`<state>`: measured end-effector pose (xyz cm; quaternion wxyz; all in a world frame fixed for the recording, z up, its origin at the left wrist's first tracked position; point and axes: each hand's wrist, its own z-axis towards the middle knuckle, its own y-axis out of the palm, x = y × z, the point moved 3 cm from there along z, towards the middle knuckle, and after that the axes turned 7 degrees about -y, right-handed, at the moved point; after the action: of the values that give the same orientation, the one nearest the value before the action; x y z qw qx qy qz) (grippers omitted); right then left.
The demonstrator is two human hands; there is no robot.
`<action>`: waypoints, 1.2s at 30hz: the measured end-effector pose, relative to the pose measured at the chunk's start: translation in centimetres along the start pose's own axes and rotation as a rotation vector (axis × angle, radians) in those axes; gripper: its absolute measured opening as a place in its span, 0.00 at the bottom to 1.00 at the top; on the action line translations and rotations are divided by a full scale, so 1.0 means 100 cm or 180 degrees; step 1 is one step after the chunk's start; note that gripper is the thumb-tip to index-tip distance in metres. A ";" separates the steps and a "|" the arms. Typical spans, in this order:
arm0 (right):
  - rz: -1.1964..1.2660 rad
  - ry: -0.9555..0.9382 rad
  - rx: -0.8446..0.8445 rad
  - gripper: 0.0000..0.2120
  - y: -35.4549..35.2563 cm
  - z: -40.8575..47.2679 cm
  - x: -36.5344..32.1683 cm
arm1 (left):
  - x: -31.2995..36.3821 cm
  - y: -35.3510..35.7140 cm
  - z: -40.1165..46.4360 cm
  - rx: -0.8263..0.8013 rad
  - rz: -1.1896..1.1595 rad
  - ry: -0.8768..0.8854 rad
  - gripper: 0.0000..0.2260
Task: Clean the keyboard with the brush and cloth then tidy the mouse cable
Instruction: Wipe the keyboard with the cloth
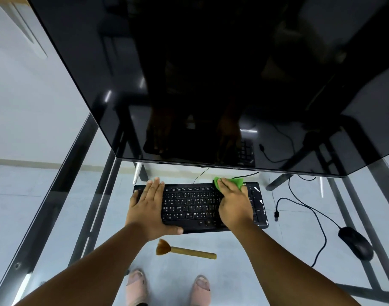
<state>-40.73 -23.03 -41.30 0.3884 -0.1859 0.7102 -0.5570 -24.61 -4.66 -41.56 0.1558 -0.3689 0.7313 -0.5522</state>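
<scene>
A black keyboard (189, 204) lies on the glass desk under the monitor. My left hand (148, 206) rests flat over its left end, thumb along the front edge, gripping that end. My right hand (233, 204) presses a green cloth (231, 182) onto the keys right of centre; only the cloth's far edge shows past my fingers. A wooden-handled brush (184, 251) with brown bristles lies loose on the glass in front of the keyboard. The black mouse (355, 241) sits at the right, its cable (308, 206) looping loosely, with a free USB plug (276, 215) beside the keyboard.
A large dark monitor (211, 74) overhangs the keyboard's far edge. The glass desk (277, 250) has a black metal frame (56, 195) running along the left and right. My feet and the grey floor show through the glass.
</scene>
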 end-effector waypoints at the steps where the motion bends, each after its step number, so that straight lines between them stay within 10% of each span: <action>1: 0.0015 -0.0157 -0.0051 0.28 0.000 0.000 -0.001 | 0.007 0.001 0.001 0.0000 0.0007 0.0109 0.63; 20: 0.0069 0.0359 0.0177 0.30 -0.017 -0.009 0.057 | 0.054 0.006 0.008 -0.0181 0.0333 0.0156 0.61; 36: 0.0007 -0.0370 0.0157 0.30 -0.020 -0.028 0.079 | 0.062 0.000 0.012 -0.0275 0.0673 0.0098 0.62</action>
<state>-48.18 -27.36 -41.93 0.4340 -0.2075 0.6727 -0.5622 -28.05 -9.91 -40.83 0.1859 -0.2876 0.7915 -0.5062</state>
